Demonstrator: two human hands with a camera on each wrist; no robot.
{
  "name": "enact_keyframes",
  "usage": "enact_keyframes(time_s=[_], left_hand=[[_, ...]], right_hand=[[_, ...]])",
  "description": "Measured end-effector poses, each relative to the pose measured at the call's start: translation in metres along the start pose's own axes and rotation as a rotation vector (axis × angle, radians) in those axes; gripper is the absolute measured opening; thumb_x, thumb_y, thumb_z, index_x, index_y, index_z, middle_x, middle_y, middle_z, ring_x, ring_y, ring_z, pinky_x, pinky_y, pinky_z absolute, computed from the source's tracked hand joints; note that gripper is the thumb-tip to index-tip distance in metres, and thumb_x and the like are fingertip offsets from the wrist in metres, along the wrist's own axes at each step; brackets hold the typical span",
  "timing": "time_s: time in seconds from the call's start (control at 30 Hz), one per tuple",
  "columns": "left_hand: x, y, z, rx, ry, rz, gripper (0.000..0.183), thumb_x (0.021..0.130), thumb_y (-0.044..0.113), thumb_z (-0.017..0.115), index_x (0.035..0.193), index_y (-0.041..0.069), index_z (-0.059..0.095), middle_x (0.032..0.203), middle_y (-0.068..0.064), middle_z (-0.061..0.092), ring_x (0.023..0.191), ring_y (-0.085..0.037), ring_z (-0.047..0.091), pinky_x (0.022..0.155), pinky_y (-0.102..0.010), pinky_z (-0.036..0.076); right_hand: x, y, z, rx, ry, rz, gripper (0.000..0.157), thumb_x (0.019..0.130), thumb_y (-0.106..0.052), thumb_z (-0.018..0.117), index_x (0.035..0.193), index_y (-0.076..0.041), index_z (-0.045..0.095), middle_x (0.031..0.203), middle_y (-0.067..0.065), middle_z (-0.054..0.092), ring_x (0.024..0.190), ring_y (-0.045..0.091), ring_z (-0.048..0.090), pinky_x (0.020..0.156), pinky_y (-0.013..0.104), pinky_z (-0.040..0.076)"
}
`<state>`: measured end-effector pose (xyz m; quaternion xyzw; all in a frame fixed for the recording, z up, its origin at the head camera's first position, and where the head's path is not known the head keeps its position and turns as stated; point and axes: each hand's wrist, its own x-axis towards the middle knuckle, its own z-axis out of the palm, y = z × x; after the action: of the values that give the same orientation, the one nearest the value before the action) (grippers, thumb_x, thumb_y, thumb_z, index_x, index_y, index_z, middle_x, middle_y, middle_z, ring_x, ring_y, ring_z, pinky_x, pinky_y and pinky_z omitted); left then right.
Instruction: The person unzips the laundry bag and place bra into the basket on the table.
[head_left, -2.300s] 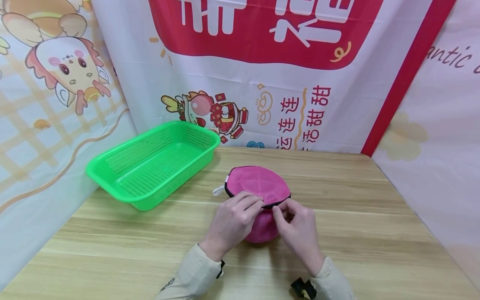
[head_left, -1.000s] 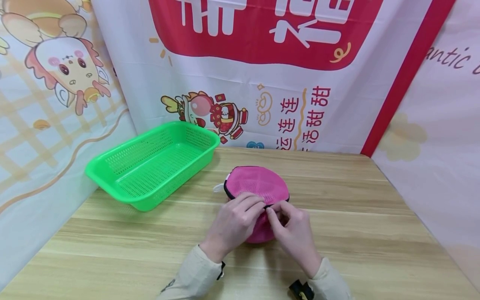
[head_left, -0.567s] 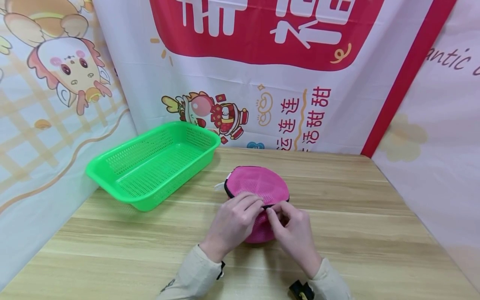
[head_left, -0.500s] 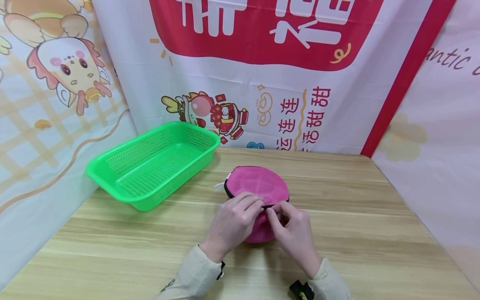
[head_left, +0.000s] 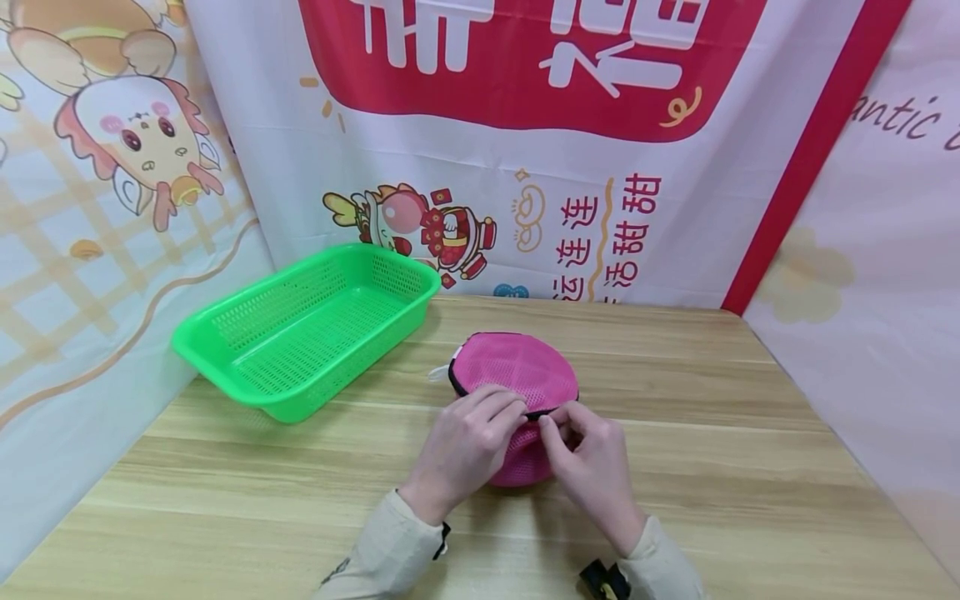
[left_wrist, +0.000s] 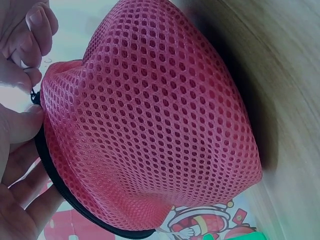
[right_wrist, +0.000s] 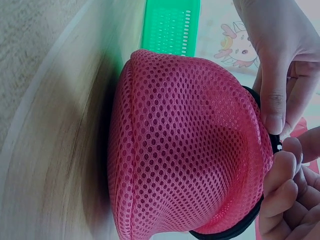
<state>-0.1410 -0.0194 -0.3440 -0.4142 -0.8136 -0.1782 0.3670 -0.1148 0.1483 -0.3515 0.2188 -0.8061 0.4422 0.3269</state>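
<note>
A pink mesh laundry bag (head_left: 517, 367) with a black zipper (left_wrist: 65, 187) around its top rests on the table, bulging and holding its shape. My left hand (head_left: 468, 446) pinches the zippered edge at the front, its thumb on the near side in both wrist views. Close beside it, my right hand (head_left: 596, 458) pinches at the zipper between thumb and index finger. Those right fingertips (right_wrist: 287, 150) cover most of what they hold, which looks like the small zipper slider. A pale loop (head_left: 438, 372) sticks out at the bag's left side. The bag's contents cannot be made out.
A green perforated plastic basket (head_left: 307, 333) stands at the back left of the wooden table (head_left: 750, 467). Printed cloth (head_left: 480, 150) hangs behind the table and along both sides. A black strap piece (head_left: 603, 577) shows at the right cuff.
The right hand shifted left along the zipper from the oldest frame, held there, then moved slightly right again by now. The left hand and the bag have stayed nearly in place.
</note>
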Motion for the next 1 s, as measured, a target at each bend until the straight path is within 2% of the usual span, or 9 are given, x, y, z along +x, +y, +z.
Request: enact_keyframes(time_s=[0.67,0.83,1.0], left_hand=[[-0.0009,-0.0007,0.0007,0.0,0.022,0.009,0.014,0.084,0.012,0.061,0.093,0.006,0.068,0.092,-0.003,0.064,0.092,-0.015,0.056,0.083,-0.026,0.045],[-0.0012,-0.0022,0.0006,-0.021,0.042,0.017,0.015,0.081,0.013,0.064,0.093,0.006,0.069,0.092,-0.002,0.064,0.092,-0.014,0.056,0.084,-0.024,0.044],[-0.0004,-0.002,-0.0004,-0.05,0.029,0.033,0.019,0.08,0.014,0.066,0.097,0.006,0.069,0.095,-0.003,0.064,0.095,-0.015,0.055,0.087,-0.023,0.042]], right_hand=[[-0.001,0.0017,-0.0004,0.001,0.007,0.014,0.017,0.08,-0.006,0.064,0.067,-0.015,0.058,0.052,-0.01,0.046,0.042,0.005,0.04,0.036,0.015,0.031],[-0.001,0.0007,-0.0003,-0.007,-0.02,-0.002,0.016,0.081,-0.007,0.063,0.069,-0.016,0.058,0.054,-0.01,0.046,0.044,0.005,0.041,0.037,0.014,0.031],[-0.0007,-0.0015,0.0004,0.011,-0.028,-0.063,0.015,0.082,-0.007,0.061,0.071,-0.016,0.057,0.056,-0.011,0.045,0.045,0.004,0.04,0.038,0.014,0.032]])
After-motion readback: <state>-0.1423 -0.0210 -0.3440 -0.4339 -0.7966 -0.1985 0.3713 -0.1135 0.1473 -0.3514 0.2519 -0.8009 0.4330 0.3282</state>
